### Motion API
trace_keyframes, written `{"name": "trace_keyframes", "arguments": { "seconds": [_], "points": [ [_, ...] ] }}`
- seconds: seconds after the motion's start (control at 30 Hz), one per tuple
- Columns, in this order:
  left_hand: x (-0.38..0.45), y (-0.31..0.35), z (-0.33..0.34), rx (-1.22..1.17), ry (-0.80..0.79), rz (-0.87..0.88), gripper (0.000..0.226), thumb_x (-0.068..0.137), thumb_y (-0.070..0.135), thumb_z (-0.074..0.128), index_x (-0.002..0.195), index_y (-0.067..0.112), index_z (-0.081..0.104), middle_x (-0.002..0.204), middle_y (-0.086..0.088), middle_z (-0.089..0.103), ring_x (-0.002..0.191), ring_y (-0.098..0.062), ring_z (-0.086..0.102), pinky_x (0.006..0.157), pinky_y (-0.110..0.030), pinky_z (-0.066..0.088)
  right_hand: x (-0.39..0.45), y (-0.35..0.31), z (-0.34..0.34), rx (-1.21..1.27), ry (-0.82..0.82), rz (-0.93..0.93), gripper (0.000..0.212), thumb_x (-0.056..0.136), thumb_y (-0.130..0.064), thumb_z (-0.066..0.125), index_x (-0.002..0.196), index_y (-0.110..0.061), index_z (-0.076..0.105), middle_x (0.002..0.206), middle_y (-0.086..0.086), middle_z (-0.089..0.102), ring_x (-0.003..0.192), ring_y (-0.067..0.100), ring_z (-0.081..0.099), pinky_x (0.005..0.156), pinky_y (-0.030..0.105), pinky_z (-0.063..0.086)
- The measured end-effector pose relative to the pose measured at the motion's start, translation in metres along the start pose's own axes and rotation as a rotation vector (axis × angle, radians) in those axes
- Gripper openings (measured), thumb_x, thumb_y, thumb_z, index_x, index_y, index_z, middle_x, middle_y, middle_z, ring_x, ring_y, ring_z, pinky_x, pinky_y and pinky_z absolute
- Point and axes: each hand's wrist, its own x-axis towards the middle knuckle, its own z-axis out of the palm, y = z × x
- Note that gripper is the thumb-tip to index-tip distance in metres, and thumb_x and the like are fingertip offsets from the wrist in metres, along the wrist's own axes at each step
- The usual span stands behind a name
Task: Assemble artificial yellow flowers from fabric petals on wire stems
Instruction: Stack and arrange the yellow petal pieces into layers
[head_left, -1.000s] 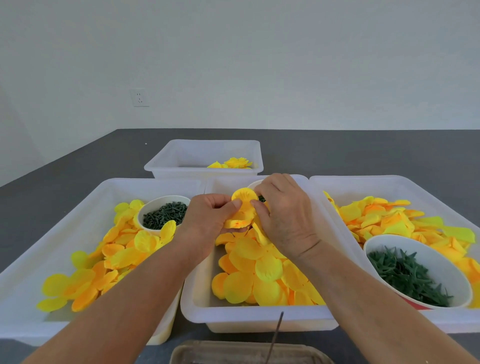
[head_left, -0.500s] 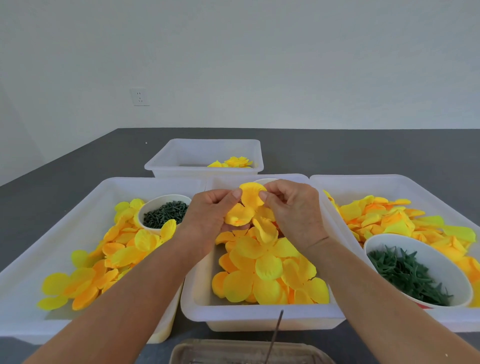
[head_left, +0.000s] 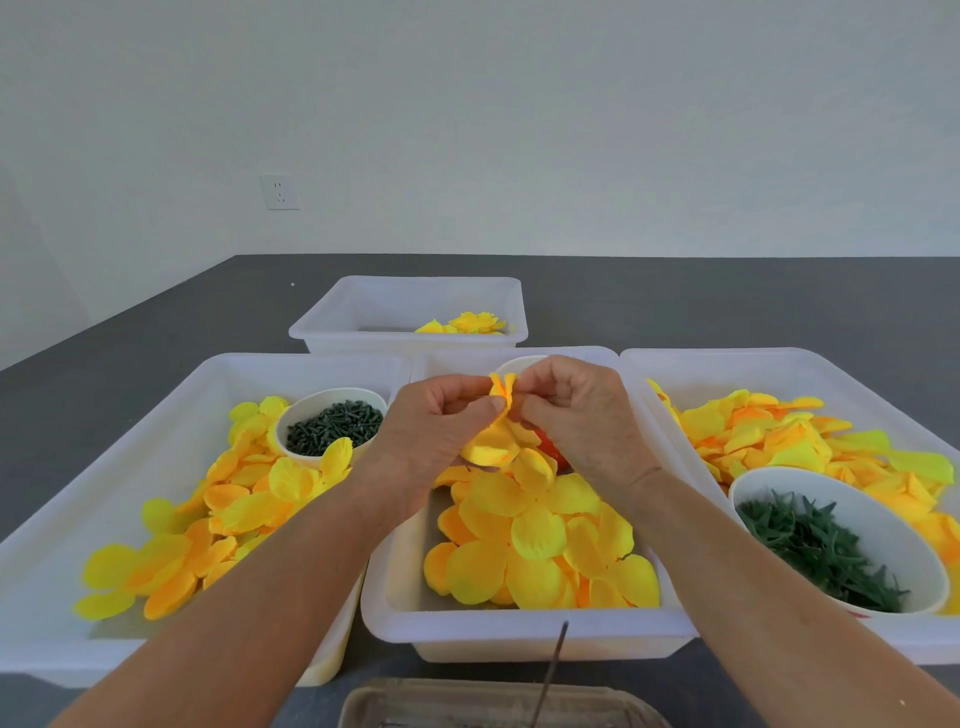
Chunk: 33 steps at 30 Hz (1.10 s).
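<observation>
Above the middle tray (head_left: 519, 636), left hand (head_left: 441, 426) and right hand (head_left: 576, 415) together pinch a petal cluster (head_left: 501, 410) (light, limp fabric, best held at its base).

Under my left hand (head_left: 436, 431) I see matt cloth petals (head_left: 535, 540) in a smooth, faintly glossy white plastic tray (head_left: 519, 631) on a matt grey tabletop (head_left: 727, 306).

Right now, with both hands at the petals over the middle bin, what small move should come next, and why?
Probably slide the folded petal down onto the cluster: the left hand and right hand pinch it just above the petals already gathered.
</observation>
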Motion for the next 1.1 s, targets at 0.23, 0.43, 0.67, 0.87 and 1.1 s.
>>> {"name": "trace_keyframes", "arguments": {
  "seconds": [0.23, 0.43, 0.67, 0.87, 1.1],
  "points": [
    [0.0015, -0.0007, 0.0002, 0.012, 0.030, 0.009, 0.030, 0.083, 0.020, 0.068, 0.109, 0.005, 0.066, 0.089, -0.012, 0.071, 0.062, -0.016, 0.068, 0.048, -0.025, 0.052, -0.0020, -0.0041, -0.0008, 0.059, -0.090, 0.018, 0.016, 0.081, -0.023, 0.071, 0.082, -0.007, 0.074, 0.077, 0.011, 0.071, 0.070, 0.020, 0.063, 0.070, 0.034, 0.054],
    [0.0018, 0.0014, -0.0009, -0.029, 0.028, -0.017, 0.015, 0.087, 0.016, 0.063, 0.097, 0.006, 0.069, 0.092, -0.023, 0.067, 0.060, -0.025, 0.069, 0.046, -0.024, 0.051, -0.0021, -0.0038, -0.0006, 0.185, -0.142, 0.067, 0.008, 0.078, -0.019, 0.072, 0.080, -0.011, 0.074, 0.075, 0.004, 0.072, 0.070, 0.011, 0.065, 0.068, 0.025, 0.054],
    [-0.0001, 0.0032, -0.0006, -0.038, 0.013, -0.020, 0.012, 0.091, 0.015, 0.058, 0.093, 0.009, 0.068, 0.094, -0.023, 0.067, 0.060, -0.025, 0.069, 0.046, -0.023, 0.051, -0.0019, -0.0037, -0.0008, 0.193, -0.161, 0.051, 0.004, 0.081, -0.015, 0.069, 0.082, -0.012, 0.073, 0.076, 0.000, 0.071, 0.069, 0.005, 0.065, 0.065, 0.016, 0.052],
    [-0.0023, 0.0055, -0.0013, -0.082, -0.024, -0.020, 0.014, 0.092, 0.014, 0.055, 0.092, 0.008, 0.068, 0.080, -0.014, 0.070, 0.060, -0.025, 0.070, 0.045, -0.022, 0.050, -0.0020, -0.0048, -0.0013, 0.229, -0.166, 0.073, 0.006, 0.081, -0.016, 0.069, 0.083, -0.010, 0.072, 0.076, 0.001, 0.070, 0.067, 0.006, 0.064, 0.063, 0.017, 0.052],
    [-0.0024, 0.0061, -0.0028, -0.132, -0.074, -0.014, 0.017, 0.093, 0.013, 0.053, 0.090, 0.008, 0.068, 0.068, -0.010, 0.071, 0.058, -0.024, 0.069, 0.043, -0.021, 0.048, -0.0017, -0.0072, -0.0031, 0.221, -0.172, 0.092, 0.015, 0.082, -0.017, 0.068, 0.089, -0.004, 0.071, 0.088, 0.014, 0.069, 0.070, 0.012, 0.064, 0.061, 0.020, 0.053]
  ]
}}
